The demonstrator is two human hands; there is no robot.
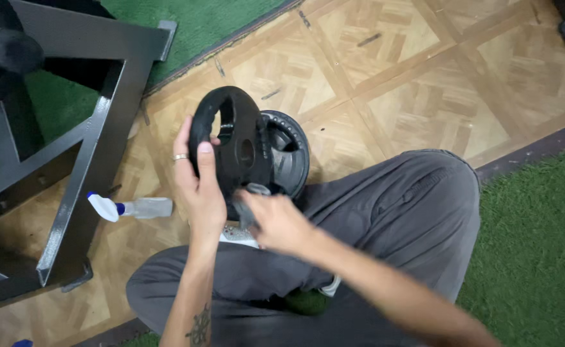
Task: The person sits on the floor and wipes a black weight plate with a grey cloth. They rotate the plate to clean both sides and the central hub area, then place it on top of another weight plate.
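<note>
Black weight plate (234, 144) is steadied upright, gripped by left hand (199, 186), while grey cloth (251, 200), clutched in right hand (276, 225), is best pressed flat against it.

My left hand (199, 183) props a black plate (231, 144) upright on edge, right hand (276, 222) pressing a grey cloth (251, 193) against its face.

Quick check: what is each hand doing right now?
Left hand: closed on the rim of the upright black weight plate.
Right hand: closed on a grey cloth, pressed against the plate.
</note>
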